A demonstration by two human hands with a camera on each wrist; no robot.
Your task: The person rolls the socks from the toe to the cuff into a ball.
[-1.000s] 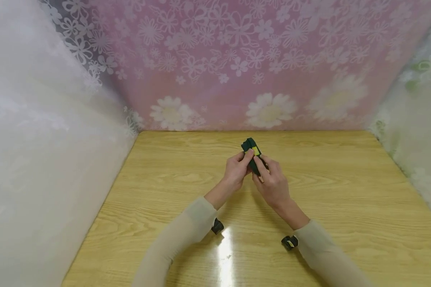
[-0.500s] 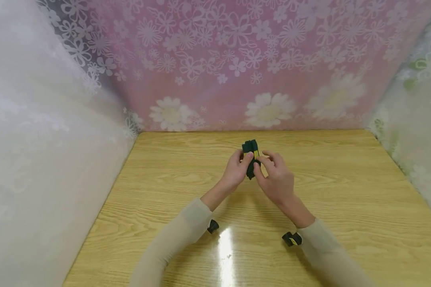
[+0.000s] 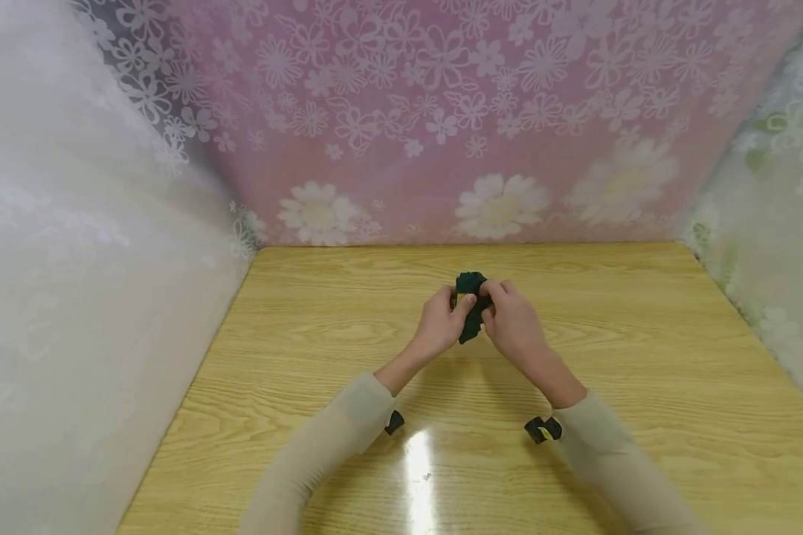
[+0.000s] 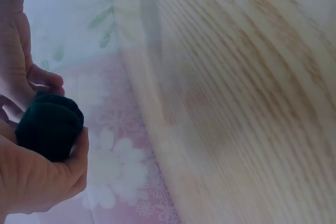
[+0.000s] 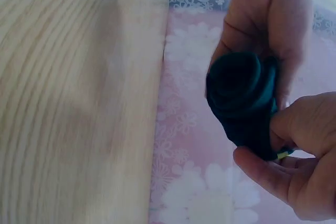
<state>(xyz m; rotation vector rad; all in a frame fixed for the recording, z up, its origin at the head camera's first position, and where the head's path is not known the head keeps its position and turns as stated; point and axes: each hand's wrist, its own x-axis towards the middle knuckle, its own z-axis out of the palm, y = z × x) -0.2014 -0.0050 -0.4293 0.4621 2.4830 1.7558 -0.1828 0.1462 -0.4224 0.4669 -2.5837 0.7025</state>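
Note:
A dark green rolled cloth bundle (image 3: 471, 283) is held between both hands above the table's far half. My left hand (image 3: 438, 325) grips it from the left, thumb across its front by a small yellow patch (image 3: 461, 299). On the other side my right hand (image 3: 518, 327) pinches the bundle's right edge between thumb and fingers. The right wrist view shows the coiled end of the cloth (image 5: 244, 95), with the right hand (image 5: 307, 156) pinching its lower part near a bit of yellow. In the left wrist view the bundle (image 4: 50, 127) sits in the left hand's curled fingers.
Below the hands lies a wood-grain table (image 3: 294, 386) with a bright light reflection near the front. A pink flowered backdrop (image 3: 388, 156) rises behind its far edge, with pale side walls left and right. Small black devices (image 3: 543, 429) sit at both wrists.
The bundle has turned in the left hand and come slightly nearer. My right hand's fingers lifted partly off it, then closed on its right edge again.

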